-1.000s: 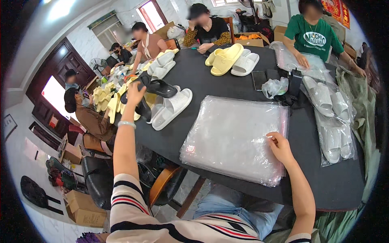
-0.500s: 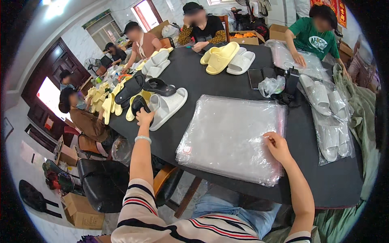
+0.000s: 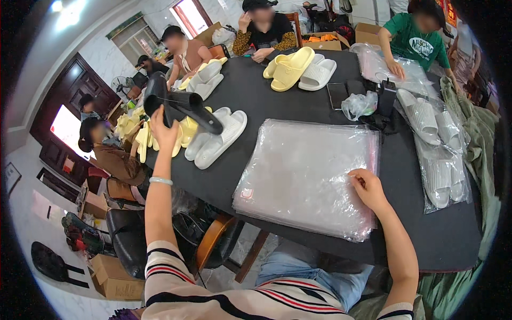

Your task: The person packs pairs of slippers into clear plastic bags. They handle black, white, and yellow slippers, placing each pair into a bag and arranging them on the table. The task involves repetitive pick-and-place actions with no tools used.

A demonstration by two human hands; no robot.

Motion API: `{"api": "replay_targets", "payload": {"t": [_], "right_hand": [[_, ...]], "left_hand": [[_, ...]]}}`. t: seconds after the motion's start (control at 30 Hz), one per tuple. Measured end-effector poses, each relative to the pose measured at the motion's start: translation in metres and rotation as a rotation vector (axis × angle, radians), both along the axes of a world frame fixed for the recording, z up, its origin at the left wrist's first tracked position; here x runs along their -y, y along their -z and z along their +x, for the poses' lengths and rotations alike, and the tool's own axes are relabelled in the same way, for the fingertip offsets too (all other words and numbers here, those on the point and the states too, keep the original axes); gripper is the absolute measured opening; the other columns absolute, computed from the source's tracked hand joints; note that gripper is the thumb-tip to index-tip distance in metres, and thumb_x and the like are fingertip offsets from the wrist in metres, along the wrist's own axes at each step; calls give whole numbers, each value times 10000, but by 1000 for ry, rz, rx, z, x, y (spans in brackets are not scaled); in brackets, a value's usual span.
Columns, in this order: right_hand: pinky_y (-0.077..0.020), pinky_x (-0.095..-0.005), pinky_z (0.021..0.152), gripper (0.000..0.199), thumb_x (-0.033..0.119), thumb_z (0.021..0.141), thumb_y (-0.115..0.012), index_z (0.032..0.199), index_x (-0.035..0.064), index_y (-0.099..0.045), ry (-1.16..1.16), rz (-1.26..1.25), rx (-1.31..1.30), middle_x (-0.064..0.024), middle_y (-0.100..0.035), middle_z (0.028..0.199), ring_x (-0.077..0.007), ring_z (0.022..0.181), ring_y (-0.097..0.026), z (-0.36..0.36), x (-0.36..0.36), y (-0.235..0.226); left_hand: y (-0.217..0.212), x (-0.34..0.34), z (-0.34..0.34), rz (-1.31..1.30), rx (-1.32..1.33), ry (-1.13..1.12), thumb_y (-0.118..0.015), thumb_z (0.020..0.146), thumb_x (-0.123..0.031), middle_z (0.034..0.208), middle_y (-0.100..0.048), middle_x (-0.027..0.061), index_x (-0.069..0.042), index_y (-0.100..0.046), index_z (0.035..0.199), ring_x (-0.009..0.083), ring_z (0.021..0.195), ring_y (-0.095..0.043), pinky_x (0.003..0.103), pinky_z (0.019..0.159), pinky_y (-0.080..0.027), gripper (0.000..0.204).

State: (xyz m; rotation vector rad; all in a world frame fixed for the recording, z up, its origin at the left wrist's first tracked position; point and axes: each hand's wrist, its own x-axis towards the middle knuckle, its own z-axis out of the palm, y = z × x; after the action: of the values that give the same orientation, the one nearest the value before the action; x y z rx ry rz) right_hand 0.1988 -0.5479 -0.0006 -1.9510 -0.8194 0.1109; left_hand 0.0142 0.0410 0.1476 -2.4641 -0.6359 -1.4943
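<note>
At the left side of the table, my left hand point(image 3: 163, 129) has its fingers closed on a pair of black slippers point(image 3: 200, 113), lifted and tilted above the other footwear. My right hand point(image 3: 369, 191) rests at the right edge of a stack of clear plastic bags point(image 3: 298, 176). Its fingers are curled together against the top bag. Just right of the black pair, a pair of light grey slippers point(image 3: 221, 140) lies on the table. Yellow slippers point(image 3: 188, 131) sit partly hidden behind my left hand.
Farther back on the black table point(image 3: 234, 101) are yellow slides point(image 3: 292, 70) and white slides point(image 3: 318, 73). A phone point(image 3: 336, 96) and crumpled plastic point(image 3: 359, 105) lie beyond the stack. Bagged slippers point(image 3: 438, 176) lie at right. Co-workers sit around; one in green point(image 3: 418, 45) handles bags.
My left hand has raised the black slippers off the table, moving up and left, which uncovers more of the grey pair. The right hand stays at the bag stack.
</note>
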Motion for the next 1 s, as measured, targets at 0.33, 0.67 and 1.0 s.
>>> {"api": "replay_targets", "payload": {"t": [0.33,0.67,1.0], "right_hand": [[-501,-318,680,166,39,844,-627,1007,20,-650,-13,12,20,-138,-647,862,-227,731,-626,1,-2,1],[-489,-295,651,171,39,845,-629,1014,28,-657,5,-26,11,-122,-653,867,-194,703,-612,4,-1,5],[-478,-276,630,130,50,863,-626,984,28,-668,11,-1,-71,-93,-650,834,-152,693,-601,1,-3,3]], "left_hand": [[-25,-32,-26,-83,-78,142,-741,672,-112,1205,-549,170,-79,-549,1297,338,1140,-509,442,1004,-371,655],[35,-49,-17,-110,-249,-112,-723,687,-191,1309,-484,67,-183,-530,1323,278,1260,-418,515,993,-355,665],[84,-64,-51,-420,-431,-282,-756,704,-276,1411,-390,56,-220,-421,1399,281,1349,-316,616,1028,-288,774]]}}
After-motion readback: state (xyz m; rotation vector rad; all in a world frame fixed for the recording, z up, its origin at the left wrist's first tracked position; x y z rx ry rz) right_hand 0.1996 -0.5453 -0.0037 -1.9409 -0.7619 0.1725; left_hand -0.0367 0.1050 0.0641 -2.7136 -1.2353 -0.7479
